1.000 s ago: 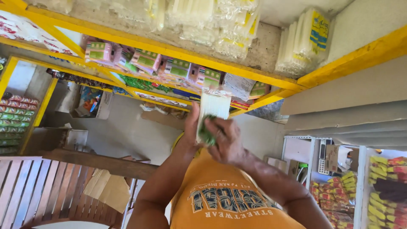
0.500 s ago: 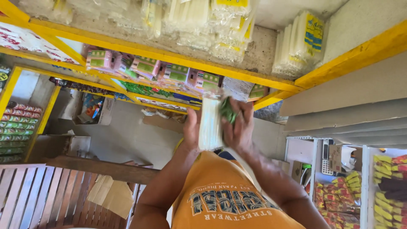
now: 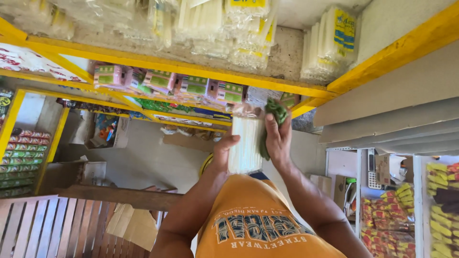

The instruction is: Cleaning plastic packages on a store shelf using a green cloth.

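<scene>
Both forearms raised toward yellow shelf [image 3: 201,74], elbows bent. Left hand [image 3: 224,152] grips left edge of white packet [image 3: 245,143], thumb on top. Right hand [image 3: 278,138] clasps green cloth [image 3: 274,112] pressed against packet's right side. Packet upright between hands, just below row of pink boxes [image 3: 167,83].

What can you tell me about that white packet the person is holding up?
The white packet looks like a clear plastic bag of long white sticks, maybe candles. It stands upright, raised near the yellow shelf. The left hand grips one side; the right hand presses a green cloth against the other.
</scene>
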